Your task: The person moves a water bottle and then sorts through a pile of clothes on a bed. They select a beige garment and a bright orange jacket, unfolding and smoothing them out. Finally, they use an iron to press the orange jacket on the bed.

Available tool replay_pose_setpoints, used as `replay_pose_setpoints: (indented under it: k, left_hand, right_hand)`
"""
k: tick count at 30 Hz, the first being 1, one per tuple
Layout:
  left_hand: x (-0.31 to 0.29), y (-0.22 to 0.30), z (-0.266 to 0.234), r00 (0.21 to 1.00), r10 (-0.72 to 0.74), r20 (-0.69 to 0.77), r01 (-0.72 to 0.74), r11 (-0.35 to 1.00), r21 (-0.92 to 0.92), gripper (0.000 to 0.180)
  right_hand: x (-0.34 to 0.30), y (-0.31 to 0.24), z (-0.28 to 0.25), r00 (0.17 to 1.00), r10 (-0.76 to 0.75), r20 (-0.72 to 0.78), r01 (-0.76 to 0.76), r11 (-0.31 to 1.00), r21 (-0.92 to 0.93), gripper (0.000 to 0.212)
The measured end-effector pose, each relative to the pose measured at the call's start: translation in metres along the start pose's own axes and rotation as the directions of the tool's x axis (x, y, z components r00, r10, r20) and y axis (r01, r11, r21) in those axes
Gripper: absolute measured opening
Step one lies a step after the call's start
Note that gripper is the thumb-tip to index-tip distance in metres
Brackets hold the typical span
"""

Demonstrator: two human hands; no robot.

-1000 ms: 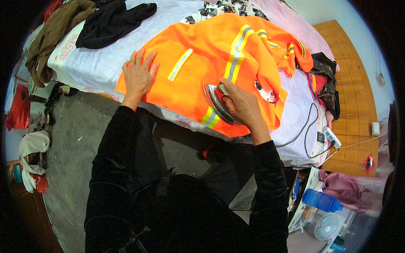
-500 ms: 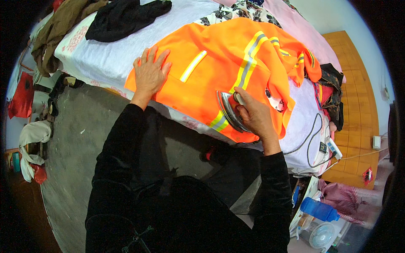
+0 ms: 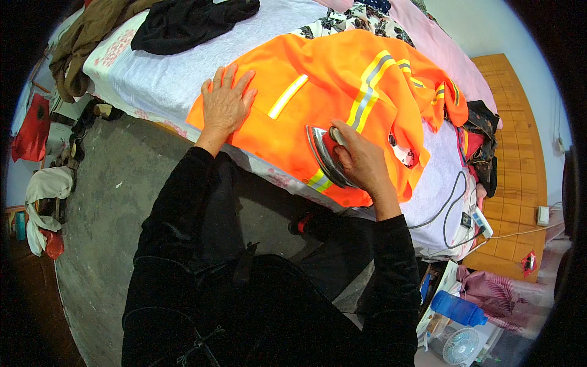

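An orange jacket (image 3: 287, 134) with silver and yellow reflective strips lies spread along the near edge of the bed. My left hand (image 3: 226, 107) rests flat on its left part, fingers spread. In my right hand (image 3: 361, 160) is a clothes iron (image 3: 324, 154), gripped by its handle, with its metal soleplate edge against the cloth. The iron sits over the lower reflective strip, near the jacket's front edge. Part of that strip is hidden under it. The jacket's right side is bunched in folds.
A white towel-like cover (image 3: 177, 73) lies on the bed. Black clothing (image 3: 192, 24) is at the back left, dark patterned clothing (image 3: 481, 137) at right. A black cord (image 3: 449, 205) runs to a white power strip (image 3: 481, 221). Lower right are a blue bottle (image 3: 458, 307) and a small fan (image 3: 461, 346).
The iron in my right hand has shifted slightly left over the jacket. My left hand stays flat on the cloth. The whole view has shifted a little.
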State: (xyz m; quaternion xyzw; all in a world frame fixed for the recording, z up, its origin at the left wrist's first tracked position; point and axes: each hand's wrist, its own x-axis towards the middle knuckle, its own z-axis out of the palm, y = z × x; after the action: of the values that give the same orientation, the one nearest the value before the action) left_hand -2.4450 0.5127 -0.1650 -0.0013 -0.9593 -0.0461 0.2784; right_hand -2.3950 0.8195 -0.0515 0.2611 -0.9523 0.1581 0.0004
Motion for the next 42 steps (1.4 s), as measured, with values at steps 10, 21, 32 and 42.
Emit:
replay_pose_setpoints:
  k: [10,21,32,42]
  left_hand:
    - [0.001,-0.005,0.009,0.998,0.025,-0.053,-0.026,1.000,-0.014,0.046]
    - [0.001,-0.009,0.009,0.996,0.052,-0.077,-0.050,0.999,0.017,0.045]
    - [0.001,-0.003,0.007,0.995,0.041,-0.086,-0.043,0.999,-0.017,0.046]
    - [0.003,-0.003,0.008,0.997,0.025,-0.073,-0.026,1.000,-0.006,0.045]
  right_hand:
    - [0.002,-0.006,0.012,0.996,0.017,-0.089,-0.018,1.000,-0.015,0.043]
    - [-0.024,-0.005,0.004,0.966,0.226,-0.124,-0.236,0.969,-0.068,0.050]
    - [-0.025,-0.042,0.027,0.818,0.540,-0.196,-0.529,0.841,0.112,0.058]
    - [0.010,-0.067,0.036,0.858,0.482,-0.178,-0.461,0.875,0.149,0.056]
